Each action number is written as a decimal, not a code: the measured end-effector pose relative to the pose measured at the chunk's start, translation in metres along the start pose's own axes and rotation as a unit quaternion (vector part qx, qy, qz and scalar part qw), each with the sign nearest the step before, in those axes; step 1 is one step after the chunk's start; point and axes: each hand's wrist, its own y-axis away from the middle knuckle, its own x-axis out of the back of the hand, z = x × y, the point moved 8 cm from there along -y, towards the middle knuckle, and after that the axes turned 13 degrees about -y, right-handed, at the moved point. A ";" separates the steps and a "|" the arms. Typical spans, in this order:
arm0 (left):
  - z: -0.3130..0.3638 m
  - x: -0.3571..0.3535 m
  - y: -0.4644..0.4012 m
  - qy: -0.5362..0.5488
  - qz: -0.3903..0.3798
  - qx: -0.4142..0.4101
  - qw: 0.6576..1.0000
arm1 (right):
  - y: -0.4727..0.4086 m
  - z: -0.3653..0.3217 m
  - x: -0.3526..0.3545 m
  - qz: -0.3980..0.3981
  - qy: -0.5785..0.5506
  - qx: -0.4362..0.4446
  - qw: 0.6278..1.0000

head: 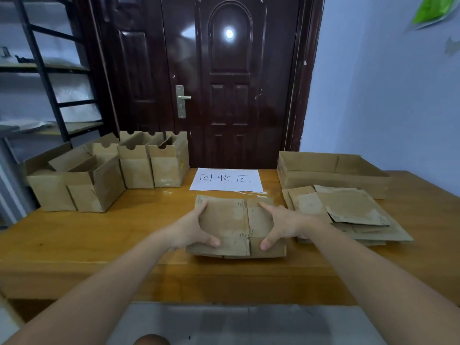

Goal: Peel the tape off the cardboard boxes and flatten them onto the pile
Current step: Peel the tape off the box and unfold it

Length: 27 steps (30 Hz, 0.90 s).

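- Wooden table (99,240) stands before a dark door (224,83), a blue wall to the right.
- Flattened box (236,227) lies at the table's middle, just in front of a white paper sign (226,180).
- Left hand (191,227) grips its left edge, thumb on the near top face, fingers at the far corner.
- Right hand (281,225) grips its right edge the same way.
- Pile of flattened cardboard (348,215) lies just to the right, a shallow open box (331,170) behind it.
- Upright open boxes (112,170) stand at far left, beside a metal shelf (49,70).
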 end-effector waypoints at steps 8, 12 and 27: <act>-0.010 -0.018 -0.016 -0.155 -0.081 0.071 0.982 | -0.018 0.012 -0.022 0.008 -0.030 -0.065 0.997; -0.012 -0.018 -0.022 -0.162 -0.092 0.079 0.979 | -0.028 0.018 -0.027 0.019 -0.007 -0.067 0.998; -0.014 -0.024 -0.025 -0.135 -0.100 0.084 0.982 | -0.027 0.018 -0.032 0.045 0.031 -0.075 0.996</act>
